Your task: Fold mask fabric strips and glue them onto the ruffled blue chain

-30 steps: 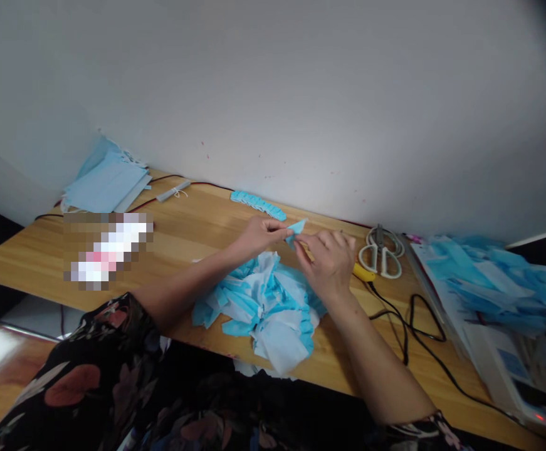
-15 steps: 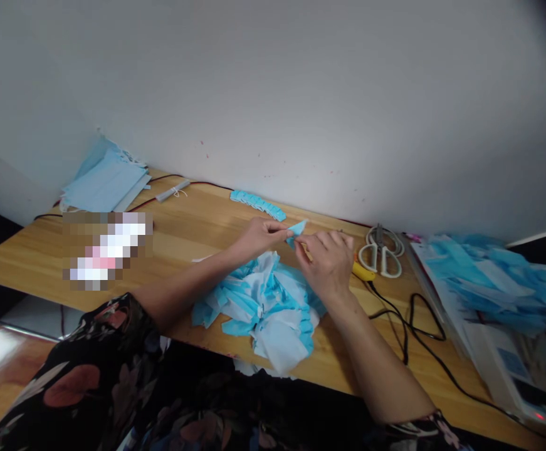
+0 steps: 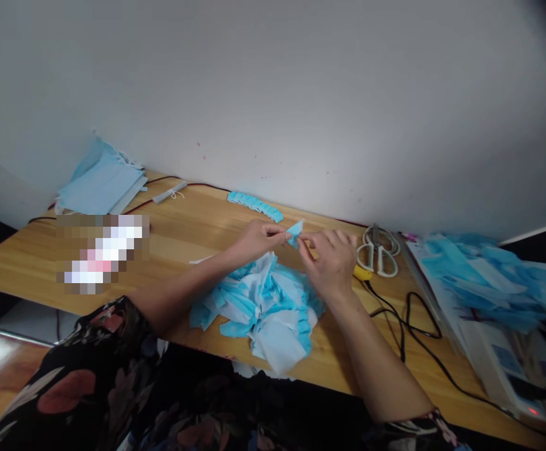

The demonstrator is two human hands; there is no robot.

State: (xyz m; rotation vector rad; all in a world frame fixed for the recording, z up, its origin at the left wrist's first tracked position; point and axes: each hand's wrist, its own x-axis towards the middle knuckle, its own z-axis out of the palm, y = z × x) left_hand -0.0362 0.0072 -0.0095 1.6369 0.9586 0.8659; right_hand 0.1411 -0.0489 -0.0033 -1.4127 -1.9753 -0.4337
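Right hand (image 3: pixel 333 266) joined left hand (image 3: pixel 257 239) on blue scrap (image 3: pixel 295 230); bare tabletop (image 3: pixel 197 225) leftward

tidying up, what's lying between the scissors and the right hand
Head view: a yellow-handled tool lies between the scissors and the right hand, which pinches a blue piece.

We note a wooden counter (image 3: pixel 183 232): blue scrap pile (image 3: pixel 263 307) at centre, scissors (image 3: pixel 378 250) at 3 o'clock, blue sheets (image 3: pixel 101 188) at 10.
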